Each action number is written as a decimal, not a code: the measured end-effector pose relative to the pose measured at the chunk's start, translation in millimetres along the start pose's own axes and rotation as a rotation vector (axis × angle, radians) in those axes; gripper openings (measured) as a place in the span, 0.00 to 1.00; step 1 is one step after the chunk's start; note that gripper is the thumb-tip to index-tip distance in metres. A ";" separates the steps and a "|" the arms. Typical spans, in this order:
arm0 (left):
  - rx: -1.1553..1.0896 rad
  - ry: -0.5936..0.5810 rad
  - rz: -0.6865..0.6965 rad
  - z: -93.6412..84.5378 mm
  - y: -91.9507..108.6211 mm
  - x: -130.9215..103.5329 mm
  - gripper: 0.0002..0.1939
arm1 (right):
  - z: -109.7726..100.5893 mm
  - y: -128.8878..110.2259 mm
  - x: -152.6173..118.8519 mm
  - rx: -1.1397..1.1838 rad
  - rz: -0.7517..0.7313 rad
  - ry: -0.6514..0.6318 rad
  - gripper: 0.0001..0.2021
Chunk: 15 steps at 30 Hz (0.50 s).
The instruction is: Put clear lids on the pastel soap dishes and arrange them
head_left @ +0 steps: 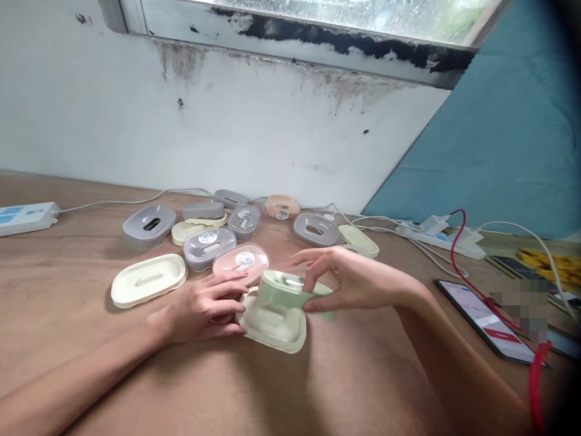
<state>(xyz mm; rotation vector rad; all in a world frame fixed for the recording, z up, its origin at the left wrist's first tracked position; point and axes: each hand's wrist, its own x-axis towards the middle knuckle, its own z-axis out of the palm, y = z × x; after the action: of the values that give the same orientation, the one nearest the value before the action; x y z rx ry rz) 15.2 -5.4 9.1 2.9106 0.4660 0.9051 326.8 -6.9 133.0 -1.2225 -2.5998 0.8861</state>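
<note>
My right hand (338, 281) grips a pale green plastic case, like a soap dish (284, 290), between thumb and fingers. It is tilted above a cream soap dish (275, 327) on the table, partly covering it. With fingers spread, my left hand (211, 306) holds the left edge of the cream dish between thumb and fingertips. Just behind them is a pink soap dish (242, 261) with a clear lid and round label. To the left lies a cream lid-like piece (149, 280); a grey soap dish (209, 247) with a clear lid is behind my left hand.
Several more grey dishes (149, 224) and an orange one (281, 207) stand toward the wall. Power strips (27, 218) lie at both sides, with white cables along the back. On the right are a phone (488, 324), a red cable (458, 242) and a yellow item (547, 269).
</note>
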 end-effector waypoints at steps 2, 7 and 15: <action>0.019 0.024 0.002 1.0 0.3 -2.1 0.11 | 16.5 -14.3 4.8 -0.072 0.006 -0.023 0.05; 0.188 0.088 -0.060 3.9 4.8 -6.7 0.08 | 48.9 -23.9 15.5 -0.132 0.032 -0.079 0.12; 0.243 0.105 -0.043 0.6 5.1 -4.2 0.13 | 63.1 -21.0 18.9 -0.188 0.097 -0.102 0.25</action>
<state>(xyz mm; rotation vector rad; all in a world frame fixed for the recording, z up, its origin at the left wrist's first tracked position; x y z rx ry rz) 13.7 -11.5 7.0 3.0620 0.6897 1.0696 278.0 -32.0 90.9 -1.3955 -2.7793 0.7528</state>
